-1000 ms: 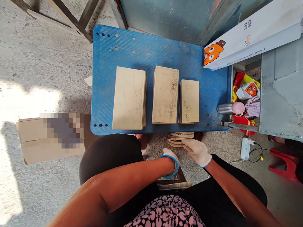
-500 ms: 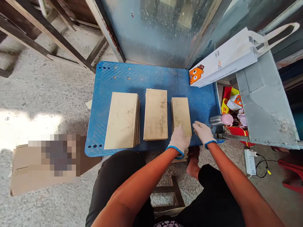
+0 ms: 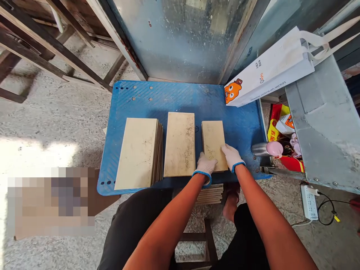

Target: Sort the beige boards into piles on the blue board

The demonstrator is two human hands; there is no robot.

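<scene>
Three stacks of thin, pale tan boards stand on a blue plastic table (image 3: 174, 95). The wide left stack (image 3: 136, 153) has a fanned right side, and the middle stack (image 3: 179, 146) has dark specks. Both my hands, in white knit gloves with blue cuffs, are at the narrow right stack (image 3: 212, 140). My left hand (image 3: 206, 165) grips its near left corner, thumb over the top board. My right hand (image 3: 231, 155) holds its right edge, fingers partly hidden.
A white paper bag (image 3: 267, 71) leans at the back right. A flask with a pink lid (image 3: 266, 149) stands at the table's right end, beside a grey metal panel (image 3: 320, 123). More boards (image 3: 210, 195) are stacked below the table edge. A power strip (image 3: 309, 202) lies on the floor.
My right hand has moved left from beside the narrow stack onto its right edge. My left hand has shifted left to the stack's near left corner. The camera view has shifted slightly.
</scene>
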